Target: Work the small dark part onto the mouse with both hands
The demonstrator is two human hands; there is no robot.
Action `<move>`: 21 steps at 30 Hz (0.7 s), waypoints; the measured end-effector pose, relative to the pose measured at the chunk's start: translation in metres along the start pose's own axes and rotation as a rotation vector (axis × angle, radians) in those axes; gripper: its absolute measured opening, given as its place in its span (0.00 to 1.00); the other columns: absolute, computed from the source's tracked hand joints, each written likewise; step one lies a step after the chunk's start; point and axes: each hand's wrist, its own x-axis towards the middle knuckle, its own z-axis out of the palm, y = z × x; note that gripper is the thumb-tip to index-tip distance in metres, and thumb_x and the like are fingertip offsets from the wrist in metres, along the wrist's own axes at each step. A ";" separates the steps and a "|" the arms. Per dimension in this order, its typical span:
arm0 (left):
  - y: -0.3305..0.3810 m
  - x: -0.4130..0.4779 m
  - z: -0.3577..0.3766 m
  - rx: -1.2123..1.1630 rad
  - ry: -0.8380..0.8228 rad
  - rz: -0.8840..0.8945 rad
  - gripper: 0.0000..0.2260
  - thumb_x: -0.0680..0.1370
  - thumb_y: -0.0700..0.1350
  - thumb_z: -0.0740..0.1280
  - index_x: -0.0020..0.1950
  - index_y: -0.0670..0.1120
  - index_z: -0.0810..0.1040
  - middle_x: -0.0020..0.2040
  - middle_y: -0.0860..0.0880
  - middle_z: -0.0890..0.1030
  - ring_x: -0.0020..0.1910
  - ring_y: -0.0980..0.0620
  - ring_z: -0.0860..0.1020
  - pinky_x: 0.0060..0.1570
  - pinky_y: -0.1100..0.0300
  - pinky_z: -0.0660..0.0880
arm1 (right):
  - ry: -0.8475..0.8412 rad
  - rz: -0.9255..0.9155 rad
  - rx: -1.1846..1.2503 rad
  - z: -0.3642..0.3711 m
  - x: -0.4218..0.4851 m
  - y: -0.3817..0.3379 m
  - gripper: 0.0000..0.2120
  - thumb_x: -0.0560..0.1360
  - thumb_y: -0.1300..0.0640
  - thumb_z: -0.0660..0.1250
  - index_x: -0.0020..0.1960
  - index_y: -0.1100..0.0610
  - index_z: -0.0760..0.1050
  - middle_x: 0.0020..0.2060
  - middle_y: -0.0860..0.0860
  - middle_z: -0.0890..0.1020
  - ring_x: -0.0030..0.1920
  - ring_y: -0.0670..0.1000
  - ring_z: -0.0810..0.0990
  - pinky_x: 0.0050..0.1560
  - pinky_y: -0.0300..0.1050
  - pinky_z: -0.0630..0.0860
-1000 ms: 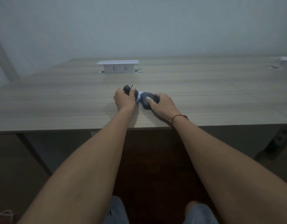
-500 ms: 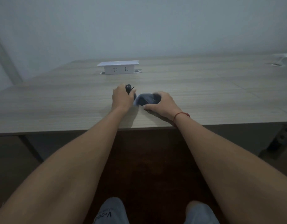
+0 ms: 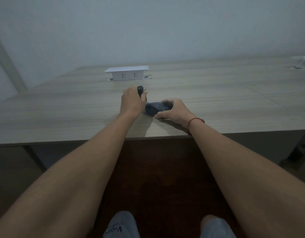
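Gripping a small black rounded object (image 3: 140, 90) in your left hand (image 3: 132, 100), you have the fingers curled tight around it so that only its dark top and a thin black strand stick out above the knuckles (what the object is cannot be told from this view). Your right hand (image 3: 174, 109) sits just beside it, fingers and thumb curled over a dark blue-grey bundle of cloth (image 3: 154, 108) that lies on the wooden table (image 3: 62, 107), near its front edge; thumb low at the near side, fingertips over the far side. The cloth's left end touches or nearly touches the left hand. A red string bracelet (image 3: 193, 121) circles your right wrist. Farther back, well apart from both hands, stands a white pop-up socket box (image 3: 126, 74) with two outlets facing you. Your knees in light trousers show at the bottom edge.
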 end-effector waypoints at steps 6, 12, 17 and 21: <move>0.010 0.002 0.000 -0.044 -0.041 0.031 0.12 0.78 0.49 0.66 0.49 0.40 0.77 0.45 0.44 0.77 0.44 0.48 0.75 0.42 0.57 0.68 | -0.069 -0.006 -0.037 -0.007 -0.001 -0.004 0.36 0.67 0.57 0.79 0.72 0.57 0.70 0.64 0.52 0.75 0.62 0.50 0.72 0.58 0.42 0.69; -0.001 -0.002 -0.011 0.031 -0.083 0.007 0.07 0.79 0.46 0.65 0.44 0.44 0.75 0.43 0.45 0.75 0.42 0.49 0.72 0.43 0.58 0.66 | -0.106 0.012 -0.062 -0.013 -0.002 -0.008 0.38 0.69 0.57 0.78 0.75 0.56 0.67 0.70 0.52 0.73 0.66 0.48 0.70 0.61 0.41 0.64; -0.009 -0.001 -0.004 -0.061 -0.078 0.016 0.11 0.78 0.49 0.66 0.47 0.40 0.75 0.46 0.42 0.79 0.44 0.46 0.77 0.47 0.52 0.76 | -0.174 0.039 -0.116 -0.018 0.004 -0.006 0.40 0.71 0.60 0.76 0.78 0.56 0.61 0.76 0.52 0.67 0.76 0.54 0.64 0.73 0.48 0.60; -0.019 -0.002 -0.005 -0.029 -0.142 0.015 0.10 0.78 0.48 0.67 0.45 0.41 0.76 0.45 0.42 0.78 0.44 0.45 0.77 0.47 0.52 0.77 | -0.024 0.092 -0.111 -0.025 0.005 0.000 0.37 0.74 0.67 0.70 0.78 0.55 0.61 0.77 0.57 0.64 0.71 0.56 0.70 0.68 0.49 0.71</move>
